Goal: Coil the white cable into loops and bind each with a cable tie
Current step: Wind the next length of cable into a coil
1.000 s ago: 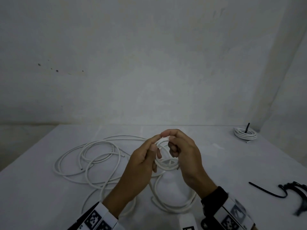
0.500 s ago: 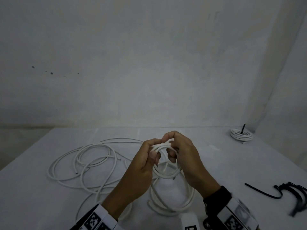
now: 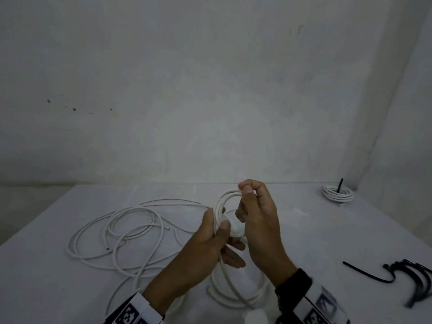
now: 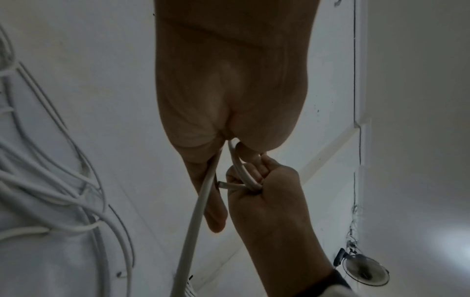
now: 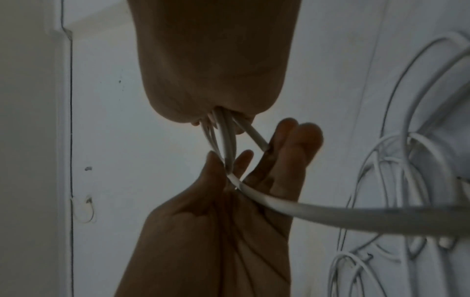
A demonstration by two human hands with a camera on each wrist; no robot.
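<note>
Head view: the small coil point(image 3: 224, 206) of white cable point(image 3: 121, 232) now stands more upright between the hands than it did a second ago, when it lay flatter and lower between them. The left hand point(image 3: 210, 239) has slid down the coil's near side; its thumb presses the bundled turns against the fingers, and the other fingers spread below. The right hand point(image 3: 259, 220) has risen to the top of the coil and pinches the turns there between thumb and fingertips. Judging from this, another turn has just been laid on, and winding goes on: no tie is on this coil yet.

Most of the cable still lies loose on the desk point(image 3: 304, 230) to the left, with more turns lying under the wrists, so much remains to be wound. A finished coil point(image 3: 337, 194) bound with a black tie sits at the far right corner, and spare black ties point(image 3: 402, 277) lie near the right edge, well apart from the hands.

Right wrist view shows several strands entering the right hand's grip and a cut end point(image 5: 263, 147) sticking out beside the left fingers point(image 5: 292, 140). How many turns the coil holds cannot be counted; both wrist views are dim, and the palms hide the pinch itself. The ties at the right are blurred and partly cut off by the frame.
</note>
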